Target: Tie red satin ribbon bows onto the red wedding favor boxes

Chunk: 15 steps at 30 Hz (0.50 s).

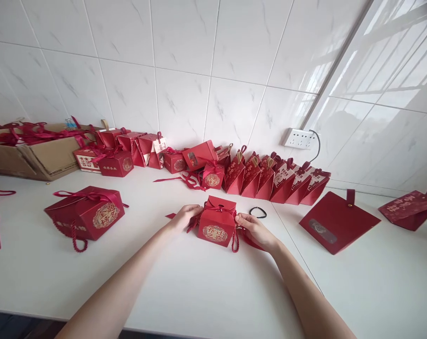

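A small red gift box (216,228) with a gold round emblem stands upright in front of me. A dark red ribbon (221,209) crosses its upper part with a knot at the front. My left hand (188,218) is closed at the box's left side, pinching the ribbon, whose tail sticks out behind the hand. At the right side my right hand (256,230) is closed too, thumb and finger on the ribbon close to the box. Its other tail runs under that hand. A twisted rope handle (235,242) hangs at the box's right edge. My fingertips are partly hidden.
A larger ribboned box (93,214) sits at left, with a cardboard carton (47,157) of ribbons behind. Several red triangular boxes (257,176) line the wall. A black loop (258,212), a red bag-like box (338,221) and a power strip (302,139) are at right.
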### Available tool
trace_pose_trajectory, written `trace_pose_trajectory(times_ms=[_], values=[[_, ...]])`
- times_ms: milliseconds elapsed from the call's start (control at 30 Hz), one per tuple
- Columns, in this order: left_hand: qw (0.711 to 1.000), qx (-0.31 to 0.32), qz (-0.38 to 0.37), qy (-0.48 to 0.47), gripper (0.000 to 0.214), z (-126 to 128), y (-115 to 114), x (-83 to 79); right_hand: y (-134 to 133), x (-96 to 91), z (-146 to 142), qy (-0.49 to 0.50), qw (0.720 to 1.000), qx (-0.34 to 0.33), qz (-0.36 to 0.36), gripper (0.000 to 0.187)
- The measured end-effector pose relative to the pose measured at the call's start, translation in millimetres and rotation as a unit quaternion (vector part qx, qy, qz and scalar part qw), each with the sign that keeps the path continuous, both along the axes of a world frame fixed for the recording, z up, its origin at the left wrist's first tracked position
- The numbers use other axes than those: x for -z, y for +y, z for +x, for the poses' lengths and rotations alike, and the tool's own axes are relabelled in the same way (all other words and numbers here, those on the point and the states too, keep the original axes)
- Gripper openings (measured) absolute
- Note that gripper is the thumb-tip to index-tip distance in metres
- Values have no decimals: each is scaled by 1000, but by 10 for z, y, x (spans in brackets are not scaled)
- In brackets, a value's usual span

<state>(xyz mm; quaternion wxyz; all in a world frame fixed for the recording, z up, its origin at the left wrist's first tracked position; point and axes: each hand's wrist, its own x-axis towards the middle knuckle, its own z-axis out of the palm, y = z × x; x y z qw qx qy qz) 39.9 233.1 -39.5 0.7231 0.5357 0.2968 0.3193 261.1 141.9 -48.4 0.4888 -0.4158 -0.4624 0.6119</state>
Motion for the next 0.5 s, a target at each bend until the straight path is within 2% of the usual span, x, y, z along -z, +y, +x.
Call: trace_pose_trajectory(times_ms=[200, 367, 500], values=[[1000, -4, 2, 1, 42, 27, 49, 105, -29, -17, -29, -4, 1000, 1, 4, 32], [1000, -18, 3, 19, 41, 45, 55, 159, -90, -67, -77, -41, 999, 1, -24, 38], [998, -44, -3, 40, 39, 62, 28, 147, -80, 32, 31, -96, 994, 27, -38, 41]])
